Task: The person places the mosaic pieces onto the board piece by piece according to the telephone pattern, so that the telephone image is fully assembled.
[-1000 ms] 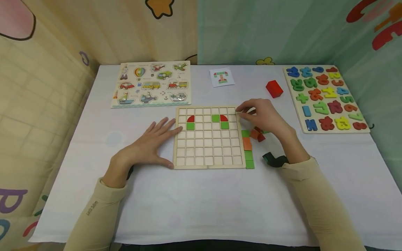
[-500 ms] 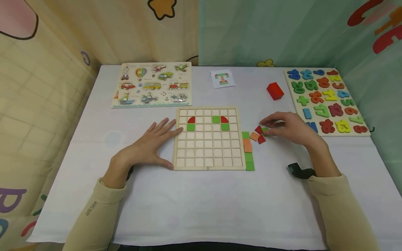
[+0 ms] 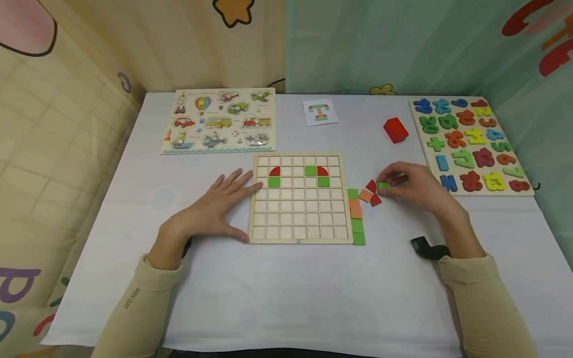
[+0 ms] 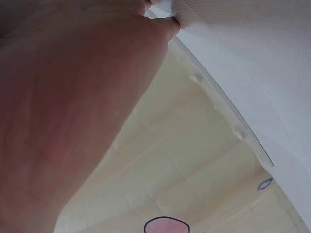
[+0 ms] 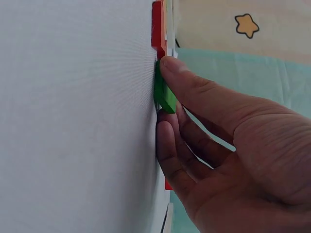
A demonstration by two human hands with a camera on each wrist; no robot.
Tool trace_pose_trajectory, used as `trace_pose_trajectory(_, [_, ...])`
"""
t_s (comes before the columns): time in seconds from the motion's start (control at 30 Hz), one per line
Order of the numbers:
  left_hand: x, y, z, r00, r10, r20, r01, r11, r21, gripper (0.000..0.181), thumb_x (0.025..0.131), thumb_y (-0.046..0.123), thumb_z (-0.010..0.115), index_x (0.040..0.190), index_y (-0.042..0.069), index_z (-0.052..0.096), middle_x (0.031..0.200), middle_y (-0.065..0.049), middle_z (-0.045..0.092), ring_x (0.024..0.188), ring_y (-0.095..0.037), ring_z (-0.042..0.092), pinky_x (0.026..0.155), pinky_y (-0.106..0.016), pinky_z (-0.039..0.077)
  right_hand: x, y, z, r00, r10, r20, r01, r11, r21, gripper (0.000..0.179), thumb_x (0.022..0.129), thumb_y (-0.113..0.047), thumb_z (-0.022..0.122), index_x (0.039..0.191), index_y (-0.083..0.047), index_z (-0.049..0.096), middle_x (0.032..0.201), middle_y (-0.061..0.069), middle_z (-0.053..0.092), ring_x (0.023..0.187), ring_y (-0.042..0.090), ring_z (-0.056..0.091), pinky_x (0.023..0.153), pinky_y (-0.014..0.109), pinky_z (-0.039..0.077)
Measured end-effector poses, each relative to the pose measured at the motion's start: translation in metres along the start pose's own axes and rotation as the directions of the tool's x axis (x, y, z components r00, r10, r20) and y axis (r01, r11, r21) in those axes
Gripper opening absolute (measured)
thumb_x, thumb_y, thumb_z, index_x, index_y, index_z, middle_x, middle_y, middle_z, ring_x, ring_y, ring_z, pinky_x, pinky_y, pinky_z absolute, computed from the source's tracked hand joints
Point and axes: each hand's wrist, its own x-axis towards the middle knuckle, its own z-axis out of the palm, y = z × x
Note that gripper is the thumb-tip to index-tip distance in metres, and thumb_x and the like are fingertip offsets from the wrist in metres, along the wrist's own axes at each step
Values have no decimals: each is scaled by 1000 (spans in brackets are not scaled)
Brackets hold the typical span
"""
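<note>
Green tile (image 3: pixel 383 186), right of frame centre, is being pinched by the right hand's (image 3: pixel 414 186) fingers; picking seems the current step, likely needing a clean lift next. Left hand (image 3: pixel 212 209), fingers spread, is touching the board (image 3: pixel 299 219).

The board (image 3: pixel 299 219) has a pattern of pale squares. Its rounded pieces (image 3: pixel 275 171) are red, and the held tile (image 5: pixel 164 91) is green.

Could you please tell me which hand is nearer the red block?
Right. The right hand is in front of the red block; the left hand is well to its left, beside the wooden grid board.
</note>
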Motion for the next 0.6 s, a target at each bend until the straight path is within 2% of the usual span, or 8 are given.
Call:
trace_pose_trajectory(0.13, [0, 1, -1, 1000, -1, -5, 1, 1000, 0, 127, 69, 63, 92, 170, 27, 23, 179, -5, 6, 165, -34, -3, 131, -64, 1, 1, 0, -3, 1000, 17, 2, -17, 1000, 6, 23, 91, -16, 85, 111, -10, 75, 101, 7, 71, 96, 23, 60, 81, 9, 48])
trace_pose_trajectory(0.33, [0, 2, -3, 1000, 1, 2, -1, 1000, 1, 127, 70, 62, 92, 170, 27, 23, 179, -5, 5, 165, -34, -4, 131, -64, 1, 7, -4, -7, 998, 24, -65, -21, 999, 50, 16, 97, -14, 78, 113, -13, 77, 106, 6, 74, 97, 19, 62, 82, 4, 49])
trace_pose_trajectory(0.43, [-1, 1, -3, 1000, 0, 1, 0, 1000, 0, 127, 69, 62, 92, 169, 27, 23, 179, -5, 5, 165, -34, -4, 131, -64, 1, 16, -13, -6, 997, -10, -80, 15, 998, 62, 19, 98, -11, 76, 117, -10, 76, 109, 8, 74, 99, 19, 63, 82, 2, 48])
trace_pose_trajectory(0.6, [0, 2, -2, 1000, -1, 2, 1, 1000, -12, 128, 68, 60, 94, 169, 26, 24, 179, -5, 5, 165, -34, -4, 131, -64, 0, 39, -40, 4, 996, -65, -60, 69, 996, 57, 20, 99, -10, 74, 119, -10, 76, 112, 8, 75, 103, 20, 65, 85, 5, 50])
